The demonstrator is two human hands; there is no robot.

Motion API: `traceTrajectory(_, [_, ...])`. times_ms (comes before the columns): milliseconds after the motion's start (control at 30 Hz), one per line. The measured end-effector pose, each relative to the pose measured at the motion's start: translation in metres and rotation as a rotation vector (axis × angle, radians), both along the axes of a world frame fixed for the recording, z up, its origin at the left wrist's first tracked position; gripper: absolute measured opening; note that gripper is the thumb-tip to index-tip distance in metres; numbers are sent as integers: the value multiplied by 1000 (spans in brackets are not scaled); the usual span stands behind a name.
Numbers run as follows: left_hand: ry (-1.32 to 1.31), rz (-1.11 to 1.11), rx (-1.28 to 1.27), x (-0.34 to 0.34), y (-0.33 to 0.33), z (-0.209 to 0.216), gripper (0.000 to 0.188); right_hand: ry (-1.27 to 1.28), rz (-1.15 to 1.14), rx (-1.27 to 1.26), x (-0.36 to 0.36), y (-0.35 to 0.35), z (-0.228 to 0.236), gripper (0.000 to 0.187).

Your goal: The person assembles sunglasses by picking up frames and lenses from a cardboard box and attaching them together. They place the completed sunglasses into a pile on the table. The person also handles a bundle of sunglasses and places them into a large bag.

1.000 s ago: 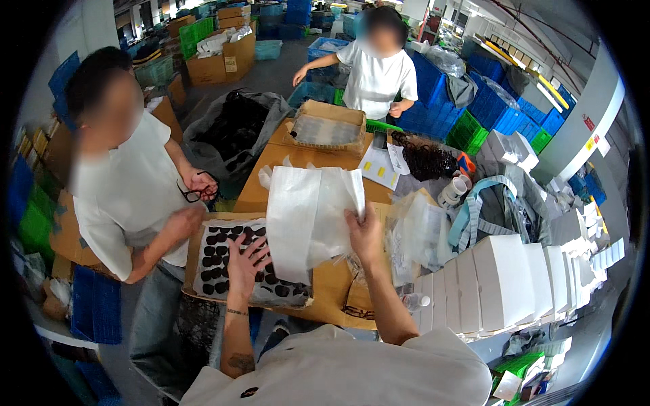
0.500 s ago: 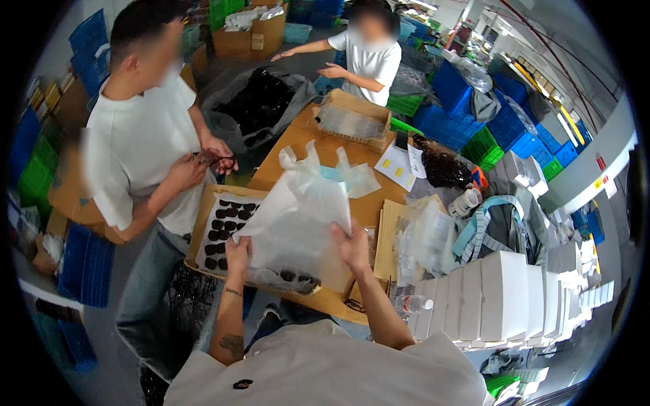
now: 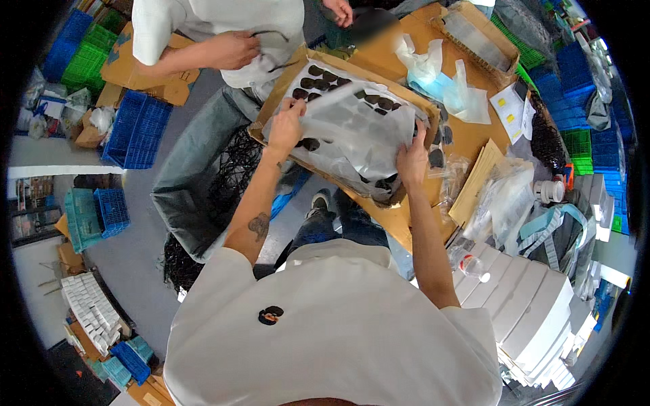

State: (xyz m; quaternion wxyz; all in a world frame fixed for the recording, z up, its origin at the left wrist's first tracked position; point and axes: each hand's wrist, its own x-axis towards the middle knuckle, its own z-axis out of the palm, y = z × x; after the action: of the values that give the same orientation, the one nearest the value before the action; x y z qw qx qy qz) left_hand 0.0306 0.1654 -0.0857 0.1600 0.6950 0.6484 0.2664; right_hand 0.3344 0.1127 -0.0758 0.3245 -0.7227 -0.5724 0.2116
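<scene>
A worker's left hand and right hand grasp opposite sides of a translucent sheet over dark lenses in a cardboard tray at the table's near edge; a carton sits by its far edge.

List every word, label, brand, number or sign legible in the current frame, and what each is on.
No text reads clearly enough to quote.
White paper with yellow patches: any writing is too small to read.
Emblem on the white shirt: dark and orange, no letters discernible.
Cardboard at upper left: any marks are too blurred to read.
</scene>
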Motion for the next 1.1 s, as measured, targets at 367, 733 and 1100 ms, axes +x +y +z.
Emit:
traceTrajectory(367, [334,-44,-208,-37,34,-36,56,160,252,-76,15,42,-75,56])
traceTrajectory(733, [549,-224,9,21,40,-27,73,62,216,-223,-18,62,-79,79])
traceTrajectory(1100, [426,-346,-248,-18,77,-105,102,-450,422,109,-74,50,-38,85])
